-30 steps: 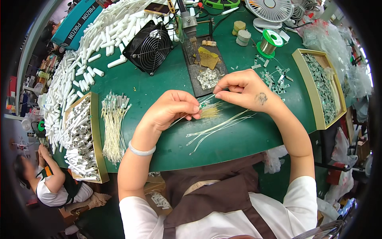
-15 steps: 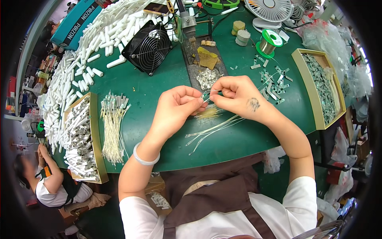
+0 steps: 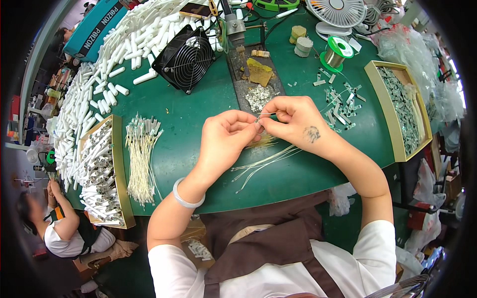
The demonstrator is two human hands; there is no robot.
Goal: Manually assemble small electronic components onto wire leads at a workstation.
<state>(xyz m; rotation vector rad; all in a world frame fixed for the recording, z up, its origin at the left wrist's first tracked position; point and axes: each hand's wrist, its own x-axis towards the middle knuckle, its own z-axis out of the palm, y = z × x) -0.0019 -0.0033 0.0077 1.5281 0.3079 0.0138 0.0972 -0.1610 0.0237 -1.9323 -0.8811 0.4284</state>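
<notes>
Head view: near the centre of the frame, the left hand pinches with thumb and index finger at a small part, mostly hidden by the fingertips. Meeting it tip to tip, the right hand pinches a thin pale wire, whose short visible length bridges the two grips; whether it is joined to the part cannot be told. The wire looks very light and flexible, probably springy and a little slick, so a grip close to its end should control it best; the small part seems rigid and is probably best held by its edges.

Both backs of the hands face up, wrists nearly straight; the left forearm rises from the lower left, wearing a white bracelet, while the right elbow bends outward at the lower right. Just below the fingers lie a yellowish wire bundle and loose wires. Above stand silvery flakes and a soldering iron; farther right, scattered circuit strips and a solder spool.
</notes>
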